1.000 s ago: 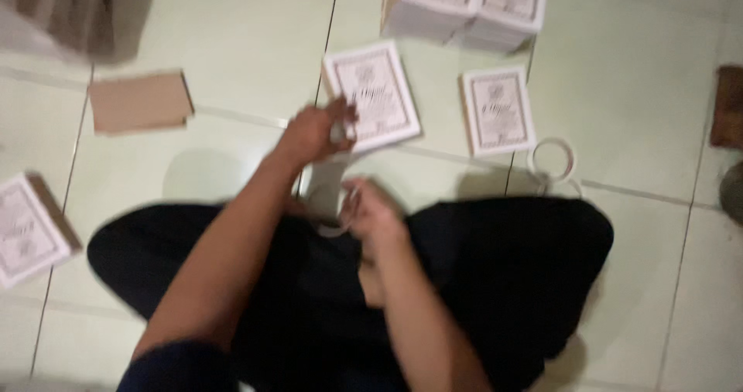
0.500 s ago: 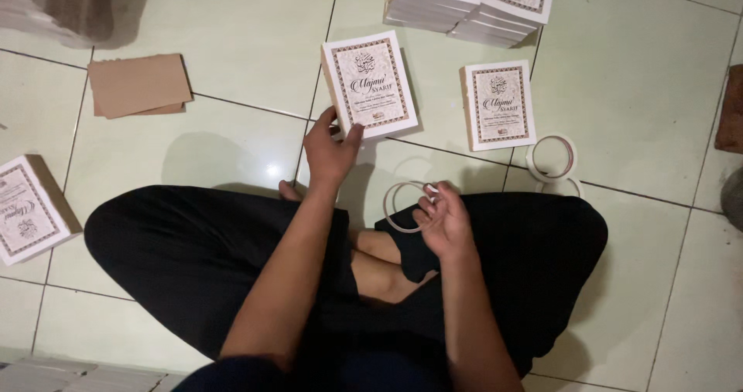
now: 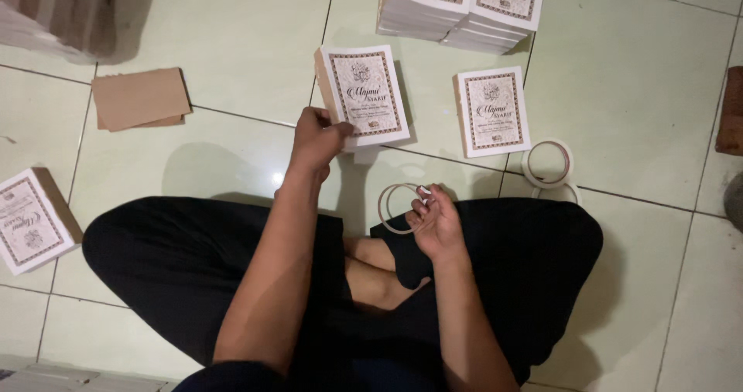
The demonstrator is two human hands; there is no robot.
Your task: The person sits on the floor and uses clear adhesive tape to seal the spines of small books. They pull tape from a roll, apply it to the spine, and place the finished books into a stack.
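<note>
Booklets in a small stack point(image 3: 364, 94) lie on the tiled floor point(image 3: 232, 44) ahead of the crossed legs; the left hand point(image 3: 316, 138) grips the stack's lower left corner. The right hand point(image 3: 437, 222), fingers curled, pinches a tape ring point(image 3: 396, 206) just right of it. 1 booklet point(image 3: 493, 111) and 2 tape rolls point(image 3: 548, 164) lie farther right.

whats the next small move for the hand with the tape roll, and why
Probably bring the tape roll forward to the stack of booklets. The left hand grips that stack at its near edge on the floor tiles, while the right hand holds the roll over the lap, apart from the stack. Only that gap seems left to close.
</note>
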